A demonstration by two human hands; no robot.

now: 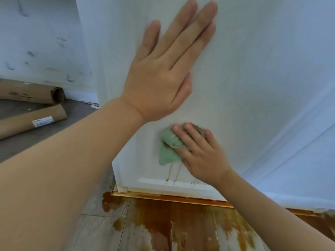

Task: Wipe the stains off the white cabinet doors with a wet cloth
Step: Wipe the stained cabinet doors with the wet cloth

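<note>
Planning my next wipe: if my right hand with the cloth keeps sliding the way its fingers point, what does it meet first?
Probably the left hand, flat on the cabinet door just above the right hand and green cloth; only bare door lies between.

- White cabinet door (253, 73): upright, thin brown drip stains (170, 171) near its bottom edge.
- Green cloth (167, 149): bunched, pressed flat against door, just above stains, at six o'clock.

Head-worn camera looks steeply down, close against the cabinet door (253, 69) and floor (181, 223).
</note>
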